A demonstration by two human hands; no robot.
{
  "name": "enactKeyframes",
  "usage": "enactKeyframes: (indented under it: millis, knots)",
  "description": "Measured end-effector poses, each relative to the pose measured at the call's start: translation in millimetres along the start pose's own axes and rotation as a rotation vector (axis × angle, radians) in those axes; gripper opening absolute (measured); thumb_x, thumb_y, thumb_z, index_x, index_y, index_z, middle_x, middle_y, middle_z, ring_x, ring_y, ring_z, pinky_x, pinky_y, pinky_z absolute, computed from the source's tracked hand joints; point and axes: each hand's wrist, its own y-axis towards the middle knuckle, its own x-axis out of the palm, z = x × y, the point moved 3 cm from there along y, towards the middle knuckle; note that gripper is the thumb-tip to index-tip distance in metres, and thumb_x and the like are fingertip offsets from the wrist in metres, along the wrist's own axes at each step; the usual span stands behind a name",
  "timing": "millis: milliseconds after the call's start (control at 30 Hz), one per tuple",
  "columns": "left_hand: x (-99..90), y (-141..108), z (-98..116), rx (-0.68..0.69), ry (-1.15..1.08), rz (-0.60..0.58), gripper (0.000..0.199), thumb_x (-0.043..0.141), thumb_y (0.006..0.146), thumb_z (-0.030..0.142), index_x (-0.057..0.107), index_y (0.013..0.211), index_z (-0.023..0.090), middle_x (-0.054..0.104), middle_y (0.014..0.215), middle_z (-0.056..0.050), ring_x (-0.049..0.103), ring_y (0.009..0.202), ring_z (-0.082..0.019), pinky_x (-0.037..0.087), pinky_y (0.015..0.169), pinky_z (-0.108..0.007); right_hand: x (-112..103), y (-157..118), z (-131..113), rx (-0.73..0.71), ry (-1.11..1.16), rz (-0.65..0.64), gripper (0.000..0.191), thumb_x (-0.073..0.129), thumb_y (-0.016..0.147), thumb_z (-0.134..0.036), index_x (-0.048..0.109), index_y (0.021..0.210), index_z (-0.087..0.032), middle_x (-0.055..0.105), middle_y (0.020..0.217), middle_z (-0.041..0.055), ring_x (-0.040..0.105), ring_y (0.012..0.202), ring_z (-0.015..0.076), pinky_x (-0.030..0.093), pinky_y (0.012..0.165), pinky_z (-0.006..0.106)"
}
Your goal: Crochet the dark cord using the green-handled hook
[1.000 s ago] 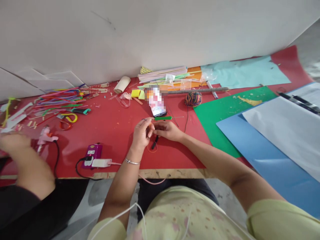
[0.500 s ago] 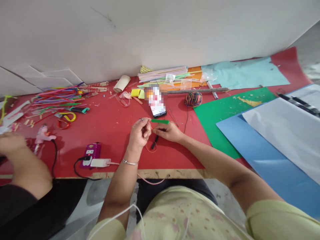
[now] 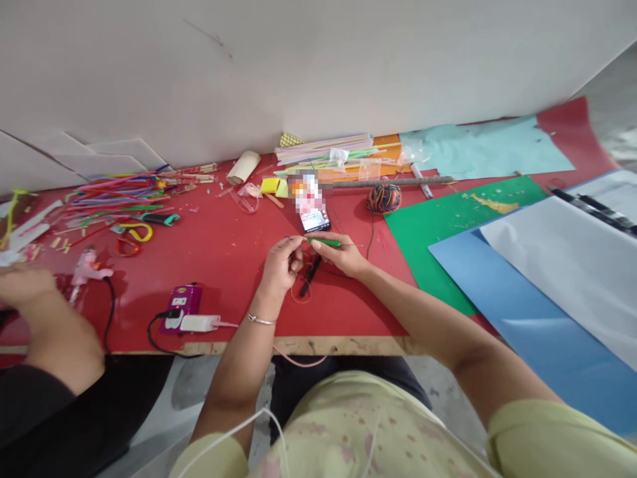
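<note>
My right hand [image 3: 346, 252] is closed, pinching a slim green stick [image 3: 326, 243] between thumb and fingers; a thin line runs from its right end. Beside it my left hand [image 3: 284, 262] is closed, its fingertips pinched near the stick's left end. A thin orange thread [image 3: 301, 302] loops below my left fingers. What exactly lies between those fingertips is too small to make out. Under both hands, a slim black piece [image 3: 309, 275] slants over the red table [image 3: 223, 265]. Just beyond my fingers a phone [image 3: 316, 218] lies face up, its screen partly blurred.
Behind the phone lie straws [image 3: 323, 149], a stick [image 3: 413, 180] and a multicoloured yarn ball [image 3: 384, 198]. Green [image 3: 428, 252] and blue sheets [image 3: 527, 318] cover the right. At left are scissors [image 3: 137, 232], a power adapter [image 3: 183, 302] with cables and another person's arm [image 3: 54, 318].
The green stick has shifted slightly right and turned to look narrower, now tucked between my right thumb and fingers. My left hand has moved slightly right, and more of the black piece shows.
</note>
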Motion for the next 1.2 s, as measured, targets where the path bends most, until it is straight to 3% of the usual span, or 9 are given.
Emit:
enactKeyframes:
  millis: [100, 200, 533, 967, 1200]
  knots:
    - [1.0, -1.1, 0.9, 0.001, 0.007, -0.009, 0.026, 0.082, 0.076, 0.039, 0.071, 0.081, 0.017, 0.054, 0.055, 0.006, 0.034, 0.036, -0.003, 0.019, 0.037, -0.019, -0.5, -0.8, 0.6, 0.032, 0.024, -0.003, 0.05, 0.077, 0.085, -0.055, 0.08, 0.118, -0.018, 0.07, 0.075, 0.0012, 0.066, 0.08, 0.0165, 0.052, 0.069, 0.026]
    - [1.7, -1.9, 1.9, 0.005, 0.019, -0.006, 0.027, 0.083, 0.075, 0.04, 0.071, 0.081, 0.017, 0.054, 0.054, 0.005, 0.035, 0.036, -0.003, 0.018, 0.037, -0.019, 0.2, -1.6, 0.9, 0.041, 0.033, -0.003, 0.052, 0.079, 0.083, -0.056, 0.08, 0.118, -0.018, 0.068, 0.07, 0.0001, 0.065, 0.076, 0.0161, 0.052, 0.066, 0.026]
    - [2.7, -2.8, 1.1, 0.008, 0.014, -0.021, 0.028, 0.083, 0.075, 0.041, 0.073, 0.083, 0.017, 0.053, 0.055, 0.005, 0.036, 0.037, -0.003, 0.019, 0.038, -0.019, 0.3, 0.1, -1.5, 0.043, 0.008, -0.018, 0.045, 0.085, 0.078, -0.051, 0.081, 0.11, -0.02, 0.081, 0.104, 0.0039, 0.071, 0.093, 0.0184, 0.056, 0.092, 0.032]
    - [4.4, -3.7, 2.9, -0.003, 0.028, -0.012, 0.032, 0.085, 0.073, 0.044, 0.07, 0.08, 0.017, 0.051, 0.054, 0.006, 0.036, 0.037, -0.003, 0.019, 0.038, -0.02, 3.9, 0.7, -4.1, -0.043, -0.072, -0.134, 0.036, 0.078, 0.087, -0.049, 0.082, 0.105, -0.019, 0.08, 0.096, 0.0039, 0.071, 0.087, 0.0195, 0.057, 0.084, 0.031]
    - [2.6, -1.3, 0.9, -0.005, 0.051, -0.045, 0.032, 0.083, 0.077, 0.045, 0.073, 0.087, 0.016, 0.049, 0.056, 0.006, 0.036, 0.039, -0.003, 0.02, 0.039, -0.021, 2.7, 1.7, -6.6, -0.069, -0.04, -0.117, 0.035, 0.08, 0.085, -0.047, 0.083, 0.103, -0.018, 0.082, 0.093, 0.0055, 0.072, 0.082, 0.0199, 0.058, 0.079, 0.03]
